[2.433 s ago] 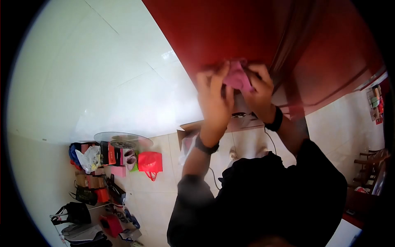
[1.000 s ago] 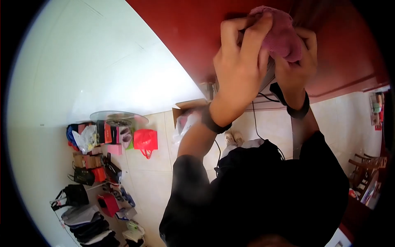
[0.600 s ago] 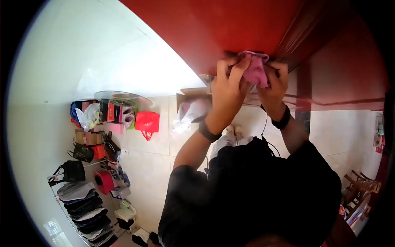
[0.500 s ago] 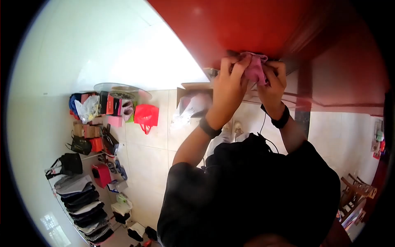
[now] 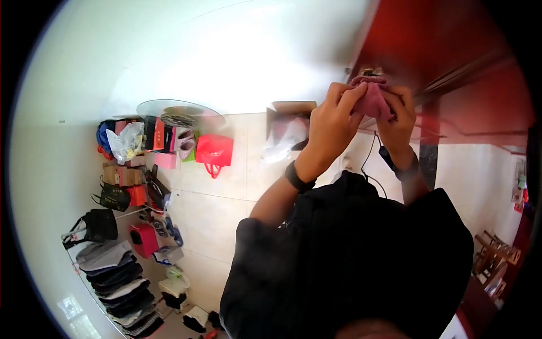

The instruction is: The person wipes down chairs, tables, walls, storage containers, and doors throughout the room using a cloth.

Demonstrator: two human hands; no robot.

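A pink cloth (image 5: 372,103) is bunched between my two hands, close to the red surface. My left hand (image 5: 337,120) grips its left side, fingers curled and thumb near the cloth's middle. On the other side my right hand (image 5: 398,117) is closed on the cloth with bent fingers. A small gold-and-dark object (image 5: 371,72) shows just above the cloth's upper edge; its kind is too blurred to make out, and whether it is wrapped in the cloth cannot be told. Red glossy furniture (image 5: 435,39) stands beyond my hands.
An open cardboard box (image 5: 292,107) with plastic inside sits by the wall. Further left are a red bag (image 5: 214,151), a glass disc (image 5: 180,114), shoes, boxes and a rack of hanging clothes (image 5: 116,277). A dark cable (image 5: 368,158) hangs below my hands. Wooden chairs (image 5: 494,254) stand at lower right.
Both hands have moved right in view with the cloth still held. The view has shifted, showing more white wall and less red surface. The small gold-and-dark object now shows above the cloth.
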